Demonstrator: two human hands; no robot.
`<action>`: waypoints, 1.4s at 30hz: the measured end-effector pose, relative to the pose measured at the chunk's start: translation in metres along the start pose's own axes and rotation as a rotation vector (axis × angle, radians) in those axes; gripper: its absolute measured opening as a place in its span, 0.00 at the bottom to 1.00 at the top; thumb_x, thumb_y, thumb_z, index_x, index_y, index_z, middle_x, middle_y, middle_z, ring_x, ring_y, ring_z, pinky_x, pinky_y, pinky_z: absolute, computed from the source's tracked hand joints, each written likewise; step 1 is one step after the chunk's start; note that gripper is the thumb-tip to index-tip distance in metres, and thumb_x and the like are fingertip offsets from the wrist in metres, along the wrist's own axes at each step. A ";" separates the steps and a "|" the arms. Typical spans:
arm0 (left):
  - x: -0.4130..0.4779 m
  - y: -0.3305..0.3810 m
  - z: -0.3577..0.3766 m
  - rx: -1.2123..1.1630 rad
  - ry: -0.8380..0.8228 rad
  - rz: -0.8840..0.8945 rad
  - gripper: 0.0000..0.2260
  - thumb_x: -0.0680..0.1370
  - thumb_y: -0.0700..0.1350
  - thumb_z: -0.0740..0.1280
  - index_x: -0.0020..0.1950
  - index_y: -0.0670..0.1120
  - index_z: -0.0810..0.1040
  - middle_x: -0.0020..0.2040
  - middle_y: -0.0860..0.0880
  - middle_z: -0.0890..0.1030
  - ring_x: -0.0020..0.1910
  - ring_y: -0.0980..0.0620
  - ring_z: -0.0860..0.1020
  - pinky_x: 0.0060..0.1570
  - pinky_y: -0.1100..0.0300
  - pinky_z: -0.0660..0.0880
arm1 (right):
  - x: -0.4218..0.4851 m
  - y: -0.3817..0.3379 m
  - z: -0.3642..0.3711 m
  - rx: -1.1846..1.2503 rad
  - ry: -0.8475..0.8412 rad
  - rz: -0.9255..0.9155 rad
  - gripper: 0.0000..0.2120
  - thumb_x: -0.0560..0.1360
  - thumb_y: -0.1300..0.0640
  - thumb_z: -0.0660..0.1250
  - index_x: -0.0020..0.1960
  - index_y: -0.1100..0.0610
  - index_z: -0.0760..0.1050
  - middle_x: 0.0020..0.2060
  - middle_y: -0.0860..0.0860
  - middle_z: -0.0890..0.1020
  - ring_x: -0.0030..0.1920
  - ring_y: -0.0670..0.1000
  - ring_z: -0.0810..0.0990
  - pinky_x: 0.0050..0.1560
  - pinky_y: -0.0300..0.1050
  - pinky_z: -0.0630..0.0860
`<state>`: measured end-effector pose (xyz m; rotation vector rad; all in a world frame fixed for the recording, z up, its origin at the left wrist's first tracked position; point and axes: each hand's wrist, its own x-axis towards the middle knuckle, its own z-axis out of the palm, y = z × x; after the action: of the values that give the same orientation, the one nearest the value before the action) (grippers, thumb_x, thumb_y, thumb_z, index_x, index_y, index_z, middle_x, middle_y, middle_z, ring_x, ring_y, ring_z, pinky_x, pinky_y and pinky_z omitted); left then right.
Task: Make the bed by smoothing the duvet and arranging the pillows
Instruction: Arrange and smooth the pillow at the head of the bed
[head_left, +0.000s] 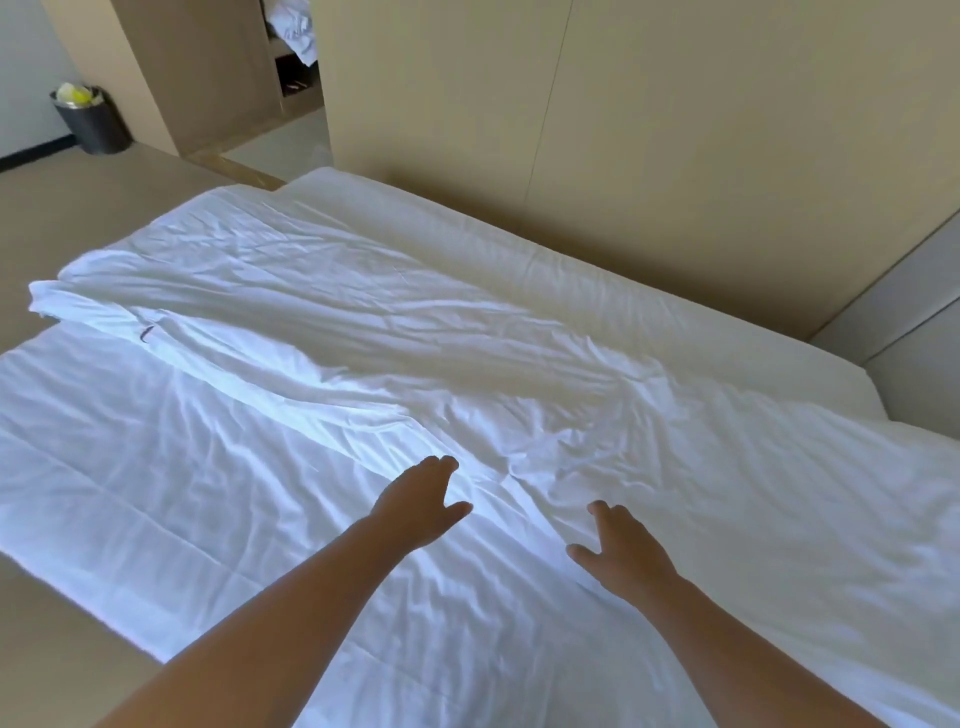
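We note the left hand (422, 499) and right hand (621, 543) both spread, fingers extended over the duvet (311, 415) — contact unclear. It lies wrinkled beneath and beyond both hands — a ridge running between them.

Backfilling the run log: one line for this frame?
phase: smoothing | left hand: open, reaching over duvet | right hand: open, same | duvet: creased, bunched ridge mid-bed

We are finding open air over the duvet (322, 395) across the middle of the frame. The beige wall (675, 156) is closing off its far side at upper right, a grey panel (914, 312) is boxing in the right edge, and bare floor (78, 218) is running upper left toward a bin (96, 122).
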<state>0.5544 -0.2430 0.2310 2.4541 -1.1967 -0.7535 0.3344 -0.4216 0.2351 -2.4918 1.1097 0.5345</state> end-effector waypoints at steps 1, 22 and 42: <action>0.012 0.000 0.007 0.048 0.002 0.044 0.28 0.79 0.57 0.65 0.75 0.48 0.64 0.71 0.49 0.70 0.69 0.48 0.71 0.64 0.53 0.70 | 0.007 0.009 0.004 -0.036 0.011 0.011 0.31 0.77 0.38 0.63 0.73 0.53 0.61 0.63 0.52 0.71 0.62 0.54 0.74 0.58 0.49 0.75; 0.221 -0.054 0.116 0.633 0.118 0.315 0.26 0.62 0.47 0.83 0.59 0.49 0.81 0.40 0.47 0.80 0.35 0.42 0.79 0.32 0.50 0.74 | 0.130 0.151 0.118 -0.077 0.212 -0.009 0.13 0.69 0.64 0.74 0.43 0.53 0.71 0.32 0.48 0.76 0.31 0.54 0.77 0.34 0.47 0.71; 0.165 0.056 0.162 0.298 -0.072 0.220 0.50 0.68 0.79 0.35 0.81 0.51 0.53 0.79 0.46 0.59 0.78 0.45 0.57 0.76 0.43 0.55 | 0.097 0.198 0.072 0.206 0.036 0.035 0.13 0.78 0.42 0.62 0.54 0.51 0.75 0.50 0.47 0.77 0.51 0.51 0.78 0.51 0.46 0.72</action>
<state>0.5098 -0.4150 0.0733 2.4799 -1.6812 -0.6449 0.2305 -0.5726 0.0932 -2.3168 1.1613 0.3655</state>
